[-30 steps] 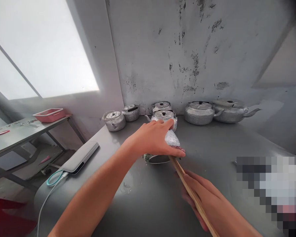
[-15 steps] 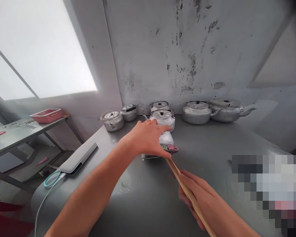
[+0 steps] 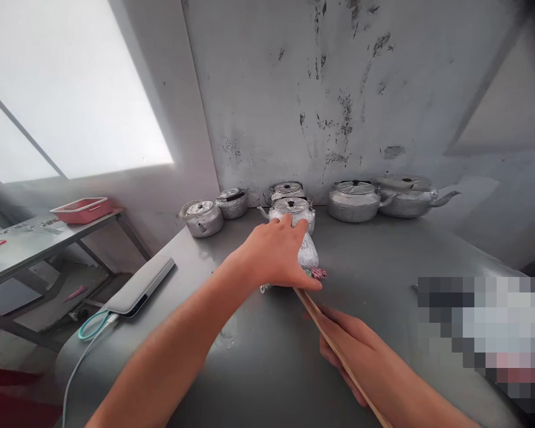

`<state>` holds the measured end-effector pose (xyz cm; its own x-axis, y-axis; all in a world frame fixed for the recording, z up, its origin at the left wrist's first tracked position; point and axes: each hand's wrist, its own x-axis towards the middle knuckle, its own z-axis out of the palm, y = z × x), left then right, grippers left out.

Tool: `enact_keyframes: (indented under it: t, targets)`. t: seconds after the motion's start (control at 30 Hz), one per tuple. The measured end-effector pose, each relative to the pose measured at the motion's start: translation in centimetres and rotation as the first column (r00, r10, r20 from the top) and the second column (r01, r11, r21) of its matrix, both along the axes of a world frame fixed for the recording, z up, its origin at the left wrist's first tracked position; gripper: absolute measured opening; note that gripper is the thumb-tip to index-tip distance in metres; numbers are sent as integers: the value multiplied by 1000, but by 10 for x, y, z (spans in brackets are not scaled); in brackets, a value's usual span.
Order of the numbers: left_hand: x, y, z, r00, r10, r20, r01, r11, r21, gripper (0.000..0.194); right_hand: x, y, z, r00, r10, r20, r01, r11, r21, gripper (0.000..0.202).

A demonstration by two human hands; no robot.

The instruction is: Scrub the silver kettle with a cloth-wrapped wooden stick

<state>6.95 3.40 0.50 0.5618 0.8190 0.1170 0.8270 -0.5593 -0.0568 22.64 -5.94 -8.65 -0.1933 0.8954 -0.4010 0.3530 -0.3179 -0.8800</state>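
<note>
My right hand [image 3: 350,342] is closed round a long wooden stick [image 3: 310,306], which slants from the lower right up to the middle of the table. My left hand [image 3: 279,255] has its fingers spread over a crumpled silver thing [image 3: 309,254]; the hand hides most of it. Green and pink woven material [image 3: 320,273] shows under its right side. The stick's upper end lies just below my left thumb, and whether they touch is hard to see. Just beyond my left fingers stands a silver kettle [image 3: 292,207] with a black-knobbed lid.
Silver kettles stand along the wall, a pair at left [image 3: 204,219] and two larger ones at right [image 3: 354,202]. A power bank [image 3: 145,282] with cables lies on the grey table [image 3: 245,368]. A pink basket [image 3: 84,210] sits on a side table. A pixelated patch covers the right.
My left hand has shifted slightly right and down over the silver thing. The stick's upper end has moved slightly left, with my right hand still round it.
</note>
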Motion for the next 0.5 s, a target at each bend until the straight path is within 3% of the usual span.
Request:
enact_keyframes:
  t: [0.13,0.33,0.5]
  targets:
    - [1,1,-1,1000,-10,7,9,1000,6,88,2,2,-4,999,1,38,-5,994,111,37]
    - [2,4,-1,1000,6,10,-6,1000,-7,83,1,8,3,999,31,29,-33,997,67,38]
    - [1,7,-3,1000,9,29,-9,1000,-11,85,1,9,-2,999,19,39,-20,1000,20,34]
